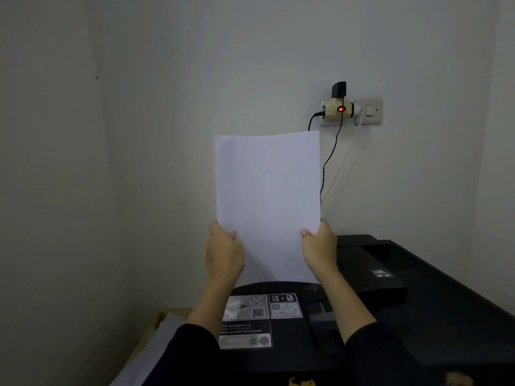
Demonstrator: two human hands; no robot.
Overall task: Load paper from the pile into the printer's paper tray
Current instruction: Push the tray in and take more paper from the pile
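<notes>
A white stack of paper (267, 196) stands upright in front of the wall, held by its two long edges near the bottom. My left hand (224, 252) grips the left edge and my right hand (320, 250) grips the right edge. Its lower edge hangs just above the black printer (390, 316), whose top carries instruction stickers (246, 307). The rear paper tray opening lies behind the sheets and is hidden by them. More white paper from the pile (156, 349) lies at lower left, beside the printer.
A wall socket with a multi-plug adapter (338, 108), a lit red indicator and black and white cables hangs above the printer. A light switch (369, 110) sits to its right. A cardboard box edge (161, 316) shows under the pile.
</notes>
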